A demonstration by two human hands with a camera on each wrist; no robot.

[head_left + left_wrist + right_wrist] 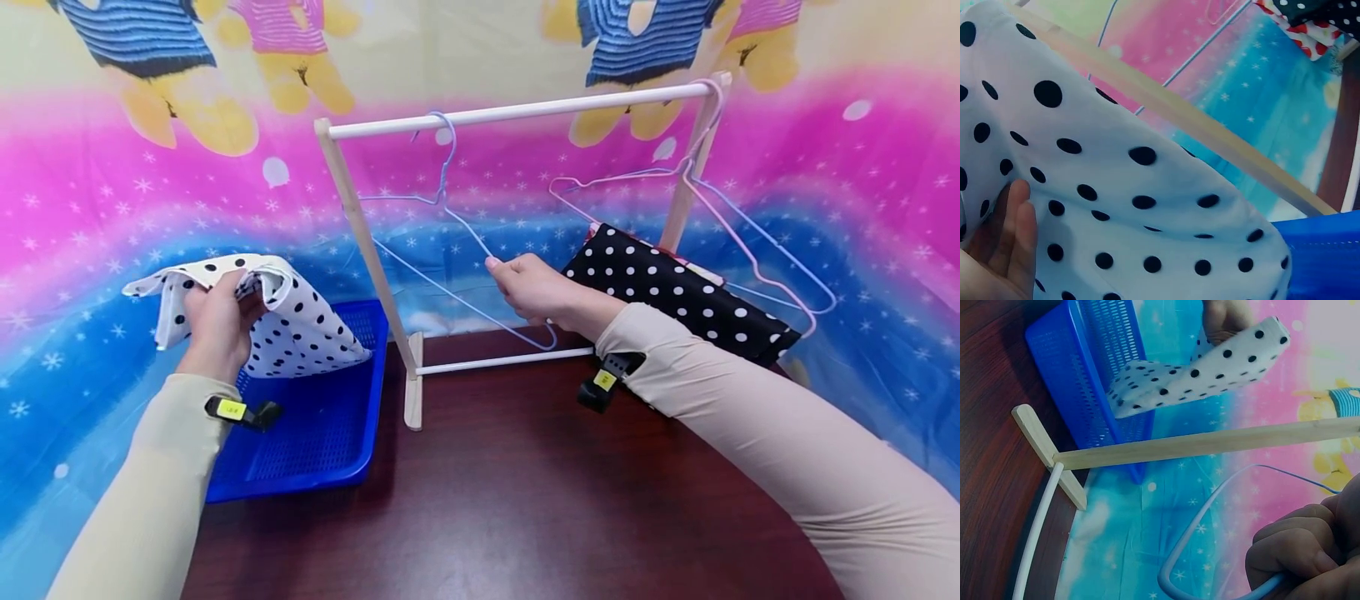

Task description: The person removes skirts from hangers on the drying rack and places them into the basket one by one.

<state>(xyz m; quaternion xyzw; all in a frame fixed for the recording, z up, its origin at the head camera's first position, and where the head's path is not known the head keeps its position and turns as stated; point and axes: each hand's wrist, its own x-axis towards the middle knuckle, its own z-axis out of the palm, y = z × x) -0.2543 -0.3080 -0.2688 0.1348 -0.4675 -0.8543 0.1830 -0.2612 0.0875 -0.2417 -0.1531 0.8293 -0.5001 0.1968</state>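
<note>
On the left, my left hand grips a folded white cloth with black dots by its upper part, over the blue basket. The cloth's lower corner hangs close to the basket's far wall. My right hand holds the lower right side of a light blue wire hanger, fingers curled around the wire in the right wrist view. That hanger's hook sits on the rack's white top bar, near its left end. The left wrist view shows the dotted cloth filling much of the frame beside my fingers.
At the rack's right end, a pink hanger and another light blue hanger hang together. A black cloth with white dots and a red-and-white cloth hang there. The rack's wooden left post stands beside the basket on a dark table.
</note>
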